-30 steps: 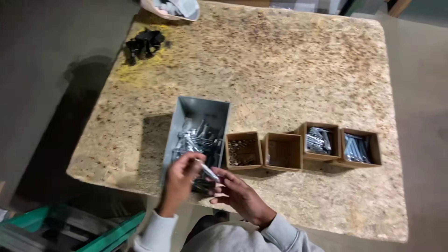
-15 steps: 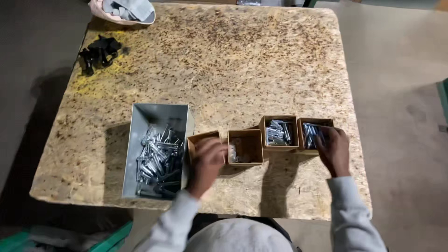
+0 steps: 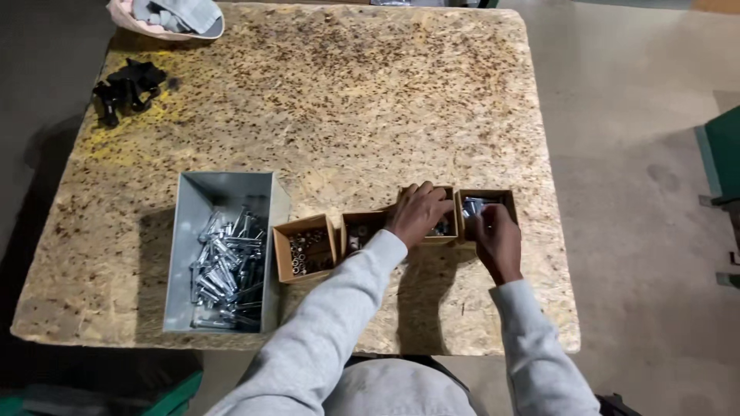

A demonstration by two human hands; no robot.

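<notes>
Hands at the two small boxes at three o'clock

Our left hand [image 3: 417, 213] rests spread, gripping nothing, over the third cardboard box [image 3: 441, 229]; our right hand [image 3: 493, 235] pinches bolts [image 3: 472, 205] in the end box [image 3: 486, 197]. We should release them low.

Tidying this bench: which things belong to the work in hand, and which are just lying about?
In use: left hand on third box; right hand at fourth box; two other boxes; grey bin of bolts.
Lying about: black parts; pink bowl.

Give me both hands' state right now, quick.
Left hand: spread open, palm down over the third cardboard box; holding nothing visible.
Right hand: fingers curled at the rightmost cardboard box; cannot tell if it grips anything.
</notes>
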